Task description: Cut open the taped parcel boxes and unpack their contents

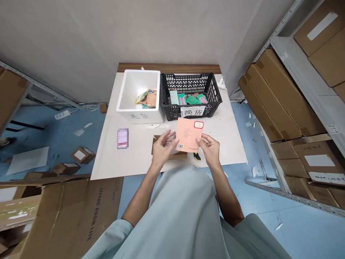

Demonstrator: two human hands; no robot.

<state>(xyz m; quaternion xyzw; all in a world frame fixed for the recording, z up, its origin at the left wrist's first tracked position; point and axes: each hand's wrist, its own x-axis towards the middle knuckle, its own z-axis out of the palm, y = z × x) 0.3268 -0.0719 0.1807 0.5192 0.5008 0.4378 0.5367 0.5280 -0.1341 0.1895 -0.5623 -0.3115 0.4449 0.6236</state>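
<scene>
My right hand (210, 146) pinches the lower right edge of a thin pink booklet (188, 136), with its thumb on the near face. The booklet carries small printed lines, a barcode at lower left and a red-edged label at the top right. At its left edge is my left hand (163, 145), fingers loosely apart and the thumb tip touching or very close to the edge. Behind and below the booklet lies an open cardboard box (178, 156), partly hidden. A black and yellow tool (197, 157), perhaps a cutter, shows just under the booklet.
A white foam box (140, 116) with flat packets and a black plastic crate (172, 112) with green and pink packs stand at the table's back. A phone (123, 138) lies on the left. Cartons on shelves (266, 93) line the right; a large carton (81, 212) stands lower left.
</scene>
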